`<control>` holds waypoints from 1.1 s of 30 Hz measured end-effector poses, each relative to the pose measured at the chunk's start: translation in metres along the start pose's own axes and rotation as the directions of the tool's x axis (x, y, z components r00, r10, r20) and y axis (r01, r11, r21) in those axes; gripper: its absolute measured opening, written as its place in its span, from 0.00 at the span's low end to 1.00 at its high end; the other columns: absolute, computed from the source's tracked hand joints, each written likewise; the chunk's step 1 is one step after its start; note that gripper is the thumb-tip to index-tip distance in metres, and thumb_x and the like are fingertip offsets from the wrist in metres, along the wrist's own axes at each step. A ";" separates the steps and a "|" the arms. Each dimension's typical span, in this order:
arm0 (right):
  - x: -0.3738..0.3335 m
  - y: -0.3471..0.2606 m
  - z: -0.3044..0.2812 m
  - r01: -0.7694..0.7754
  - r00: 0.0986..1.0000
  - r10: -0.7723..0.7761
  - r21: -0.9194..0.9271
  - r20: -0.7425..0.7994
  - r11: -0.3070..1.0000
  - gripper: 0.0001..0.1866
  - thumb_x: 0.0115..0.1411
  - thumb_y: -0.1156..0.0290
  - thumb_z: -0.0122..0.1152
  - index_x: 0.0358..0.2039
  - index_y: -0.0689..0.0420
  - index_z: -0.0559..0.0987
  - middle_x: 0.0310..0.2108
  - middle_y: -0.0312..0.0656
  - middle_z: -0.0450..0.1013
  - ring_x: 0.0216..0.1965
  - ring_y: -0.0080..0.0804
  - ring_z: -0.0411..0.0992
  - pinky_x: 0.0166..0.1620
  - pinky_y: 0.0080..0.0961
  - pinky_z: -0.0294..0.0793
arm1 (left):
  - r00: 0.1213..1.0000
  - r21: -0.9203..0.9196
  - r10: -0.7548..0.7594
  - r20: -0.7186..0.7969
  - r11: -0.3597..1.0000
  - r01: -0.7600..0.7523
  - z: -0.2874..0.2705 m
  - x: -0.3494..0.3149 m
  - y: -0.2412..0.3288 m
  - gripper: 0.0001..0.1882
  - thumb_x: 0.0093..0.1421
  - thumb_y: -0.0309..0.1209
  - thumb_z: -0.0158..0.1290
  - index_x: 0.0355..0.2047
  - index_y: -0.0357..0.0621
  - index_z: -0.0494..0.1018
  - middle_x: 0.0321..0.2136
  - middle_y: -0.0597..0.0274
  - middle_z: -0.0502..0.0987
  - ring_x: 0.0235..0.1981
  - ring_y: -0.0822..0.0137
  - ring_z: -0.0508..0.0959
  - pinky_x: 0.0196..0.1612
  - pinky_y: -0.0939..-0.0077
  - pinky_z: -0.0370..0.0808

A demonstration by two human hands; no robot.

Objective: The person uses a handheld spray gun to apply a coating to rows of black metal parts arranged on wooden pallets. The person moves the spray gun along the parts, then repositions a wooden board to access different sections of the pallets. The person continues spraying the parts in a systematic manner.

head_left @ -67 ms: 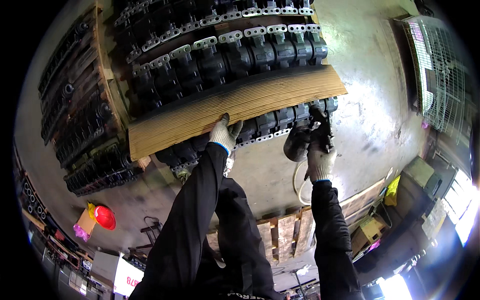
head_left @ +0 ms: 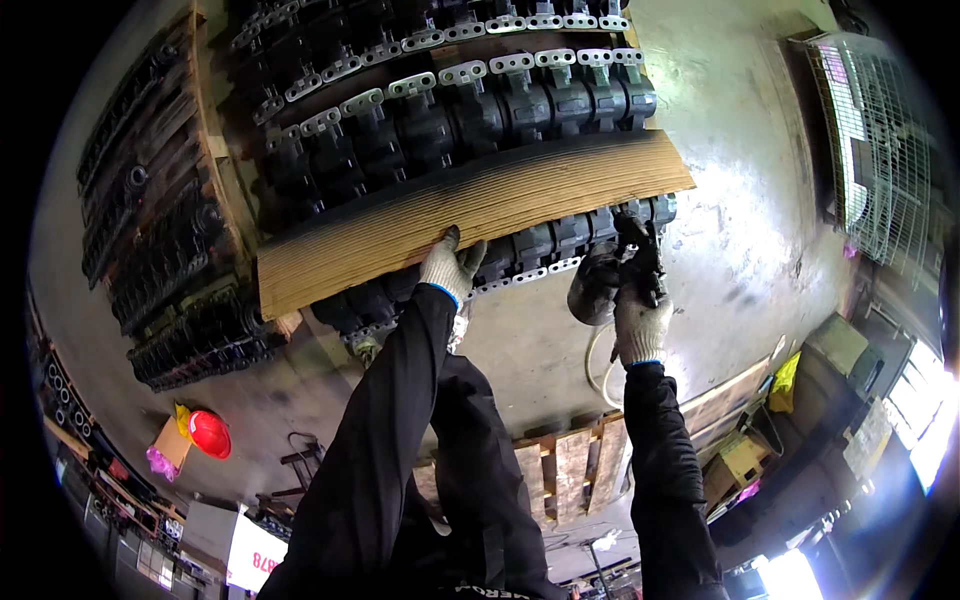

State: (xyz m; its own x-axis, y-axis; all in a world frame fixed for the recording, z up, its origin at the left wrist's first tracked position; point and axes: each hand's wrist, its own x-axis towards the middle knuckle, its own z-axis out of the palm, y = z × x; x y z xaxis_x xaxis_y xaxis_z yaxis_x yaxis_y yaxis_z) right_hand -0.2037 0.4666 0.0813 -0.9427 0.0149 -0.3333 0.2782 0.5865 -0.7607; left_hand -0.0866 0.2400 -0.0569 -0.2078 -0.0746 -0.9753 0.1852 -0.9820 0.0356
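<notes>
My left hand (head_left: 447,268), in a pale knit glove with dark fingertips, grips the near edge of a long strip of ridged cardboard (head_left: 470,200). The strip lies slanted over a row of black metal track rollers (head_left: 530,245), and its far edge is darkened. At its right end my right hand (head_left: 642,325), gloved alike, is closed around a black-stained spray gun (head_left: 640,265). A round dark cup (head_left: 594,285) hangs at the gun's left side. The gun's front points away from me, towards the rollers at the row's right end. Fingers under the cardboard are hidden.
More rows of black rollers (head_left: 470,115) with pale drilled end plates lie beyond the strip. A pallet of dark parts (head_left: 165,250) stands left. A pale hose (head_left: 597,375) loops below my right hand. Also around are a red helmet (head_left: 210,435), wooden pallets (head_left: 575,470) and a wire cage (head_left: 880,150).
The spray gun's front has shifted very slightly to the left, and the hose loop has moved a little. My left hand and the cardboard stay where they were.
</notes>
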 end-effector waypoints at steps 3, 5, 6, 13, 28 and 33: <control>0.000 -0.006 0.002 0.043 0.982 -0.039 0.018 -0.183 0.999 0.13 0.64 0.70 0.57 0.46 0.64 0.78 0.38 0.39 0.77 0.38 0.24 0.71 0.42 0.23 0.71 | 1.000 0.003 0.009 0.003 1.000 -0.009 -0.001 0.001 0.000 0.12 0.64 0.30 0.53 0.47 0.43 0.69 0.43 0.55 0.73 0.43 0.57 0.75 0.43 0.62 0.83; 0.012 -0.017 -0.002 -0.085 0.970 0.074 -0.038 -0.233 0.996 0.13 0.65 0.68 0.55 0.43 0.64 0.79 0.32 0.37 0.76 0.33 0.23 0.70 0.37 0.23 0.70 | 0.999 0.002 0.032 -0.007 0.999 -0.032 -0.002 0.001 -0.002 0.12 0.64 0.30 0.54 0.47 0.43 0.69 0.43 0.55 0.72 0.42 0.58 0.75 0.42 0.62 0.84; 0.011 -0.021 -0.002 -0.075 0.976 0.064 -0.044 -0.210 0.996 0.13 0.65 0.69 0.55 0.43 0.64 0.79 0.31 0.36 0.76 0.32 0.23 0.69 0.36 0.23 0.70 | 1.000 -0.012 0.030 -0.007 0.999 -0.030 -0.002 0.003 -0.001 0.12 0.63 0.29 0.55 0.47 0.43 0.69 0.43 0.54 0.72 0.40 0.58 0.75 0.40 0.63 0.84; -0.017 -0.015 -0.006 0.161 0.947 -0.103 -0.171 0.306 0.972 0.14 0.62 0.79 0.53 0.48 0.68 0.76 0.43 0.42 0.79 0.44 0.25 0.74 0.47 0.23 0.72 | 0.999 -0.053 -0.007 0.046 0.999 0.009 -0.009 0.007 0.000 0.13 0.63 0.28 0.55 0.46 0.41 0.69 0.41 0.54 0.71 0.41 0.56 0.75 0.40 0.64 0.85; -0.055 -0.033 0.030 -0.076 0.984 0.077 -0.009 0.160 0.997 0.14 0.64 0.74 0.54 0.47 0.67 0.77 0.44 0.41 0.77 0.44 0.23 0.72 0.48 0.23 0.71 | 0.999 -0.003 -0.020 0.036 1.000 0.020 -0.001 -0.004 0.002 0.12 0.65 0.32 0.53 0.45 0.40 0.70 0.38 0.52 0.75 0.36 0.56 0.78 0.36 0.68 0.85; -0.066 -0.027 0.032 0.187 0.921 -0.118 -0.156 0.371 0.970 0.15 0.58 0.78 0.56 0.46 0.68 0.77 0.37 0.44 0.79 0.39 0.27 0.76 0.44 0.25 0.74 | 0.998 -0.091 -0.045 0.042 0.995 0.049 -0.001 0.002 -0.001 0.11 0.65 0.31 0.53 0.46 0.41 0.70 0.39 0.53 0.76 0.37 0.55 0.78 0.38 0.64 0.84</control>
State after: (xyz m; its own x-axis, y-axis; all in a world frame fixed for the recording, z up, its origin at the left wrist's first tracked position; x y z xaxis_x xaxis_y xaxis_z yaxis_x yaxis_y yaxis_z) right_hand -0.1428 0.4238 0.1054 -0.8326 -0.3559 -0.4243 0.0652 0.6979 -0.7132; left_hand -0.0862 0.2410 -0.0592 -0.2556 -0.0374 -0.9661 0.2612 -0.9648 -0.0318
